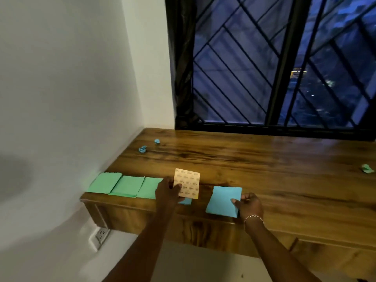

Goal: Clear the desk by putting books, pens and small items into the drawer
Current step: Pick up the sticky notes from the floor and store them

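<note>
My left hand pinches a tan patterned pad by its lower left corner, holding it tilted up above the wooden desk. A small blue piece shows just beneath that hand. My right hand pinches the right edge of a blue paper pad near the desk's front edge. Three green paper pads lie in a row along the front left of the desk. Two crumpled blue paper balls sit near the back left corner. A crumpled green scrap lies at the far right.
A white wall bounds the desk on the left, a barred window stands behind it. The desk's front panel runs below my hands, with a drawer seam at the right. A wall socket sits low on the left.
</note>
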A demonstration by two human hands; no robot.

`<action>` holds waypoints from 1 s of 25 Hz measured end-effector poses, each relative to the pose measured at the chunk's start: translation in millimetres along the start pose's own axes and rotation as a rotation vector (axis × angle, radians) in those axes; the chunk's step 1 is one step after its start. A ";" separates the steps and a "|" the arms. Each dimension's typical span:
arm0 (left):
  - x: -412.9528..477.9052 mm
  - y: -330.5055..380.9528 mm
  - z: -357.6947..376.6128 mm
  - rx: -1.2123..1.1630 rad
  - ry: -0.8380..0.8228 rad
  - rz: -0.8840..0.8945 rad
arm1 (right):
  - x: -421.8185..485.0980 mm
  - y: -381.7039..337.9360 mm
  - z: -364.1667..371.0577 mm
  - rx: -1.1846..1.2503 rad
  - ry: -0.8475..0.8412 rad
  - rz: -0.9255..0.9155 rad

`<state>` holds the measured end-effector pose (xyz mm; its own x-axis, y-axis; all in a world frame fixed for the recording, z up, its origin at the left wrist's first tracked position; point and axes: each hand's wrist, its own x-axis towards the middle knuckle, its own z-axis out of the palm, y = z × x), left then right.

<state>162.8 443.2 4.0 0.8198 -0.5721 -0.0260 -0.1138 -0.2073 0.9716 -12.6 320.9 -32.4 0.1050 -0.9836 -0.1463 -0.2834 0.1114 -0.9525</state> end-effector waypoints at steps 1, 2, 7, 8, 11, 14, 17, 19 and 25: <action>2.3 -1.6 -2.0 -0.011 0.022 -0.008 | 4.4 -1.3 7.0 -0.037 -0.025 0.011; 3.0 -3.5 -3.5 -0.017 0.040 -0.007 | 8.1 -1.8 13.7 -0.082 -0.052 0.007; 6.0 -9.5 -5.8 -0.016 0.122 -0.020 | 16.9 -7.6 40.2 -0.274 -0.187 -0.076; 7.4 -10.2 -4.9 -0.017 0.135 -0.034 | 17.3 -9.1 42.9 -0.282 -0.198 -0.084; 7.2 -10.8 -0.1 -0.025 0.137 -0.053 | 17.9 -10.0 48.4 -0.351 -0.261 -0.115; 8.3 -14.1 4.8 -0.012 0.114 -0.061 | 19.3 -6.9 50.0 -0.436 -0.302 -0.131; 11.6 -16.6 14.9 -0.018 0.060 -0.076 | 20.9 -8.2 46.2 -0.466 -0.208 -0.210; 10.3 -13.5 27.7 -0.035 -0.002 -0.109 | 21.6 -14.1 40.1 -0.336 -0.151 -0.231; 0.5 -2.6 80.3 -0.105 -0.160 -0.207 | 29.3 -28.6 17.4 -0.037 -0.213 -0.173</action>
<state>118.5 379.7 -17.5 0.7193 -0.6461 -0.2554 0.1127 -0.2542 0.9606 15.2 291.4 -14.1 0.3516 -0.9354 -0.0384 -0.2779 -0.0651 -0.9584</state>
